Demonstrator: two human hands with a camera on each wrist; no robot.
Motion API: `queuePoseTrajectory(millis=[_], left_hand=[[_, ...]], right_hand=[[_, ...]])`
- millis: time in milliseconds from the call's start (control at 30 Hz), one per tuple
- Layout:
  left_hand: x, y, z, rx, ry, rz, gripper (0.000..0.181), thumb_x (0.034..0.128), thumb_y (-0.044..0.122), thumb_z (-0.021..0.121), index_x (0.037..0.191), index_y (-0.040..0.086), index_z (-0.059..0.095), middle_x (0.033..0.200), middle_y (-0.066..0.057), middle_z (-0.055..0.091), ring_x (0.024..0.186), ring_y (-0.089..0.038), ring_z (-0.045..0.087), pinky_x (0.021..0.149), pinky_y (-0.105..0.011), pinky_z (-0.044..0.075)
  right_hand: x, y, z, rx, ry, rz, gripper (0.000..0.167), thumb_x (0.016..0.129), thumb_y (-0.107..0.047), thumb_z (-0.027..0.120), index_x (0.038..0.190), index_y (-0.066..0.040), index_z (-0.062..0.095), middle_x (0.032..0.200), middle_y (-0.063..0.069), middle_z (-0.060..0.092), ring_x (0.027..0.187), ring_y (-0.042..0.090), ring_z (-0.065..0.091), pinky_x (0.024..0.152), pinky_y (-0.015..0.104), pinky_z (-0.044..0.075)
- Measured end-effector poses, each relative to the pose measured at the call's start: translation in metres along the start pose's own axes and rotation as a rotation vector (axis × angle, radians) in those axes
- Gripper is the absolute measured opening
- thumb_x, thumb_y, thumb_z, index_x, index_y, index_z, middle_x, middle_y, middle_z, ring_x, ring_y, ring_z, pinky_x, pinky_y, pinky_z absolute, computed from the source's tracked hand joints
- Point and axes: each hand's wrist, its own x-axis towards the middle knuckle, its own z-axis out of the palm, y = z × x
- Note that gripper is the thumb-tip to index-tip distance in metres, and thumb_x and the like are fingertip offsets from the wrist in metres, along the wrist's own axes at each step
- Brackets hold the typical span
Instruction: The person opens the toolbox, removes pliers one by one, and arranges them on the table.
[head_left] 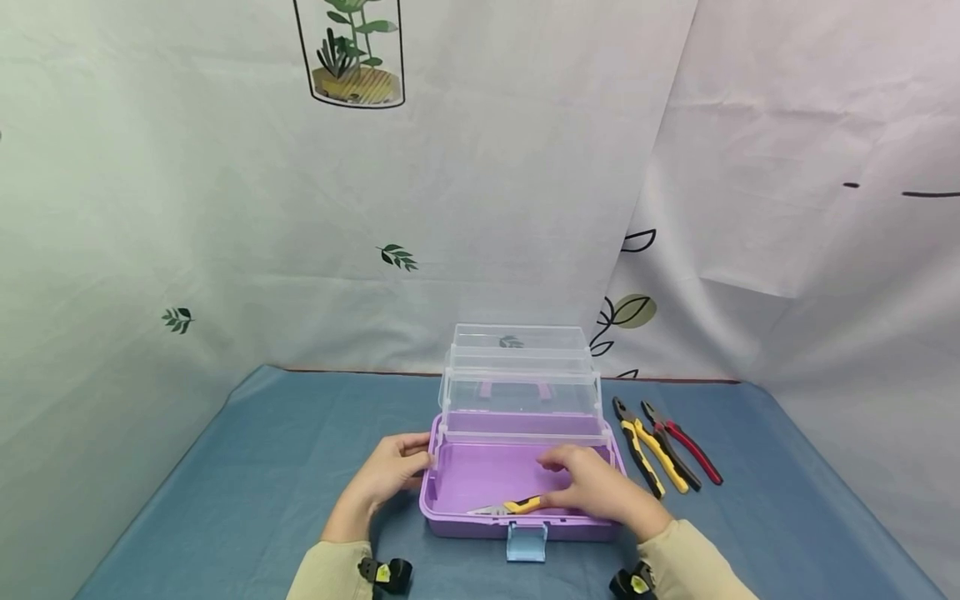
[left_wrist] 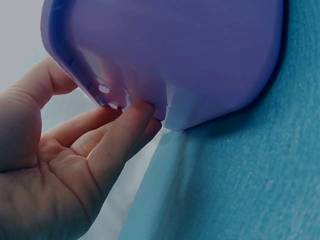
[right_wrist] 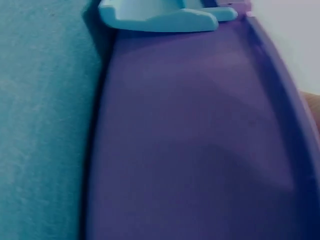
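An uncovered purple toolbox point(head_left: 480, 475) stands on the table, its clear tiered trays point(head_left: 525, 367) raised at the back. My left hand point(head_left: 392, 467) holds the box's left side; the left wrist view shows the thumb at the rim and fingers against the outer wall point(left_wrist: 165, 45). Inside, along the front wall, lie needle-nose pliers point(head_left: 517, 506) with a yellow and black handle. My right hand point(head_left: 588, 483) reaches over the front right rim, fingers and thumb spread apart, thumb beside the handle. It covers the handle's end. The right wrist view shows mostly the front wall point(right_wrist: 190, 125).
Right of the box lie yellow-and-black pliers point(head_left: 648, 450) and red-and-black pliers point(head_left: 682, 446). A light blue latch point(head_left: 527, 542) hangs down at the box's front. Blue cloth point(head_left: 247, 500) covers the table, and a printed curtain point(head_left: 225, 208) hangs behind.
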Motion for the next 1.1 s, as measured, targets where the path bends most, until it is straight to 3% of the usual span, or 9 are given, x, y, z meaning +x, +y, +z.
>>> queuePoseTrajectory(millis=[400, 700, 900, 1100], left_hand=[[0.0015, -0.0011, -0.0013, 0.002, -0.002, 0.004, 0.058, 0.0838, 0.009, 0.060, 0.134, -0.014, 0.042, 0.127, -0.032, 0.054, 0.108, -0.036, 0.062, 0.079, -0.041, 0.058], [0.0012, -0.0014, 0.0000, 0.004, -0.004, 0.000, 0.057, 0.0841, 0.010, 0.060, 0.134, -0.013, 0.043, 0.127, -0.031, 0.055, 0.108, -0.035, 0.062, 0.080, -0.042, 0.058], [0.0010, -0.0014, -0.0005, 0.000, -0.012, 0.003, 0.058, 0.0839, 0.009, 0.060, 0.134, -0.014, 0.043, 0.128, -0.032, 0.053, 0.107, -0.033, 0.063, 0.079, -0.042, 0.058], [0.0019, -0.0018, -0.0004, 0.007, -0.002, 0.000, 0.057, 0.0834, 0.009, 0.061, 0.133, -0.013, 0.043, 0.127, -0.032, 0.054, 0.106, -0.032, 0.063, 0.079, -0.041, 0.058]], right_hand=[[0.0032, 0.0026, 0.0021, -0.025, -0.118, 0.027, 0.046, 0.076, -0.023, 0.077, 0.114, -0.002, 0.066, 0.110, 0.008, 0.068, 0.098, 0.019, 0.062, 0.088, 0.041, 0.054], [0.0037, 0.0056, 0.0032, 0.031, -0.175, 0.019, 0.030, 0.076, -0.019, 0.076, 0.103, -0.007, 0.070, 0.094, -0.002, 0.069, 0.080, 0.004, 0.057, 0.072, 0.021, 0.053], [0.0046, 0.0046, 0.0038, 0.034, -0.189, 0.034, 0.018, 0.076, -0.016, 0.075, 0.093, -0.012, 0.071, 0.084, -0.008, 0.065, 0.073, 0.004, 0.053, 0.065, 0.020, 0.048], [0.0049, 0.0024, 0.0057, -0.017, -0.150, 0.094, 0.026, 0.076, -0.024, 0.076, 0.097, -0.011, 0.070, 0.086, -0.007, 0.064, 0.074, 0.007, 0.051, 0.066, 0.023, 0.048]])
